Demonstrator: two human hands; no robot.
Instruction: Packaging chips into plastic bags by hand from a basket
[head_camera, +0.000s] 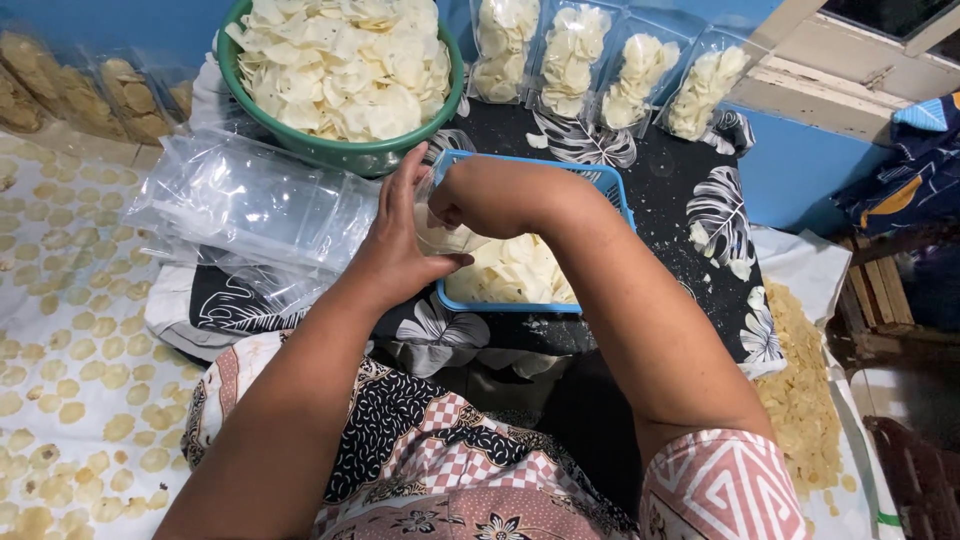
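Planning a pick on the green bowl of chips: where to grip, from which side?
Judging by its pose, grip the green bowl at its near rim, coming from below-left. Chips heap above the rim, packed bags stand to its right, and loose plastic bags lie against its left.

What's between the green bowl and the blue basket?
Head view: the left hand and the clear bag it holds; behind them, black leaf-print cloth between green bowl and blue basket.
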